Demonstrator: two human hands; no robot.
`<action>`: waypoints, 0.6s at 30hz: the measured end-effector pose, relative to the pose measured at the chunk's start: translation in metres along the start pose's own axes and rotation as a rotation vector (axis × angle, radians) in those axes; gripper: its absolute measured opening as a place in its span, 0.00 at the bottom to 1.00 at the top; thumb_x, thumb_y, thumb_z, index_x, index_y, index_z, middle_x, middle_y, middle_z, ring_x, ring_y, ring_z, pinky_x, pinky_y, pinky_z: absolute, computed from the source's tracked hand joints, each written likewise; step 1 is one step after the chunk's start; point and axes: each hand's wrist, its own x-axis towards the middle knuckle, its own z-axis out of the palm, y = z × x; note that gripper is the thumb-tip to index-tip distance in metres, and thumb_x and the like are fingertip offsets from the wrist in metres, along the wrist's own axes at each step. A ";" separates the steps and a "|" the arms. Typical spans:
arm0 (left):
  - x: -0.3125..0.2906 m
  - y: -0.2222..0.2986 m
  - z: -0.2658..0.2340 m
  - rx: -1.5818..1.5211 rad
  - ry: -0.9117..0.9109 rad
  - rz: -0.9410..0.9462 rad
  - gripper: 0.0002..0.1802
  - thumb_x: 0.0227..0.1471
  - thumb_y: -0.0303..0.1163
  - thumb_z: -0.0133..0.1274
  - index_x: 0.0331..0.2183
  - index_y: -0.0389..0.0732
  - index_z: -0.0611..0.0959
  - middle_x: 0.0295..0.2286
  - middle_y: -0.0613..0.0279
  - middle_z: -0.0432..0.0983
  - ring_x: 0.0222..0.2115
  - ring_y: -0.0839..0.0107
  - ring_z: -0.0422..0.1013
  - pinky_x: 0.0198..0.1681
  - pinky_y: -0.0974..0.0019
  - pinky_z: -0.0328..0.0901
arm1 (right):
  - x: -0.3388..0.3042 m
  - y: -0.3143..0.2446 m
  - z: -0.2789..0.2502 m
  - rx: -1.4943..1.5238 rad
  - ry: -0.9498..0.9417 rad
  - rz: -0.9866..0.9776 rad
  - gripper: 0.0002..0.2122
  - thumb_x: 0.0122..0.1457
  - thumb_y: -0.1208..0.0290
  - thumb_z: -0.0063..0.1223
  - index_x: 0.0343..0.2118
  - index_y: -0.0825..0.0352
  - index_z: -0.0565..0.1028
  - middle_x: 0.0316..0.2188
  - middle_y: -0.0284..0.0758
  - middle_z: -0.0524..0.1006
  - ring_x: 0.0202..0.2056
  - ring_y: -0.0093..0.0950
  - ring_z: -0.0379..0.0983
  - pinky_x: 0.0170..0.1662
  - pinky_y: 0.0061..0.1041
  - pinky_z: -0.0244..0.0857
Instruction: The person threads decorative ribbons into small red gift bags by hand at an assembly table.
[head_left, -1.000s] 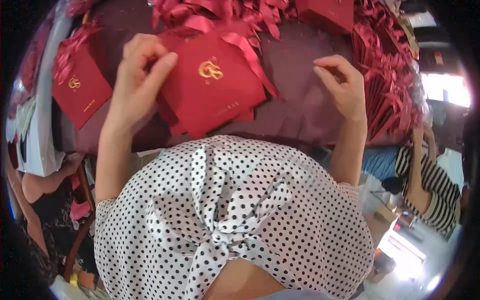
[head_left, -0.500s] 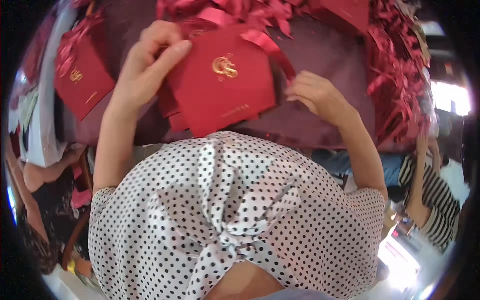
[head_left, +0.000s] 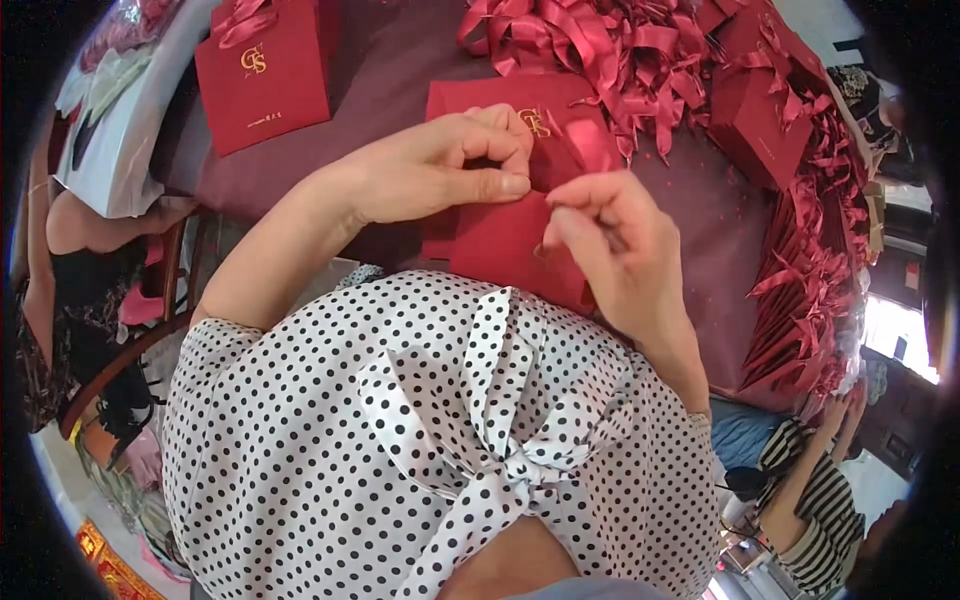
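A red paper gift bag [head_left: 495,240] lies in front of me at the table's near edge, partly under my hands. My left hand [head_left: 465,160] pinches the bag's upper edge between thumb and fingers. Close beside it on the right, my right hand [head_left: 620,245] has thumb and forefinger drawn together at the same edge. What those fingers hold is too small and blurred to make out. Just beyond lies another red bag [head_left: 455,97] with a gold emblem, partly covered by my left hand. A loop of red ribbon [head_left: 590,145] rises blurred behind my right fingers.
Red bags with ribbon handles [head_left: 265,100] stand at the far left. Red ribbons [head_left: 640,60] are heaped at the back. More bags [head_left: 765,125] and a long packed row of ribboned bags [head_left: 790,320] line the right side. A person in a striped top [head_left: 815,510] is at the lower right.
My right hand has come in from the right to meet my left. The view has shifted. The bag's emblem side, plain before, is now largely covered by my hands.
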 end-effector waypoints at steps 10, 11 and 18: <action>-0.006 -0.010 -0.002 -0.086 -0.051 0.018 0.12 0.55 0.36 0.52 0.29 0.37 0.76 0.35 0.65 0.63 0.42 0.73 0.57 0.50 0.69 0.50 | 0.013 0.027 -0.002 0.069 0.040 -0.200 0.02 0.56 0.80 0.53 0.32 0.70 0.75 0.26 0.30 0.75 0.28 0.17 0.71 0.32 0.16 0.64; -0.006 -0.011 -0.002 -0.086 -0.054 0.023 0.12 0.55 0.36 0.52 0.29 0.37 0.76 0.35 0.65 0.63 0.42 0.73 0.57 0.50 0.69 0.50 | 0.013 0.024 -0.001 0.065 0.043 -0.200 0.02 0.56 0.80 0.53 0.32 0.70 0.75 0.26 0.30 0.75 0.28 0.17 0.71 0.32 0.16 0.64; -0.006 -0.012 0.014 0.010 0.106 0.021 0.13 0.59 0.38 0.46 0.28 0.39 0.69 0.33 0.66 0.59 0.38 0.74 0.55 0.44 0.72 0.52 | -0.004 0.007 0.010 -0.280 0.169 -0.093 0.03 0.53 0.81 0.56 0.31 0.71 0.76 0.24 0.28 0.74 0.22 0.12 0.67 0.25 0.12 0.60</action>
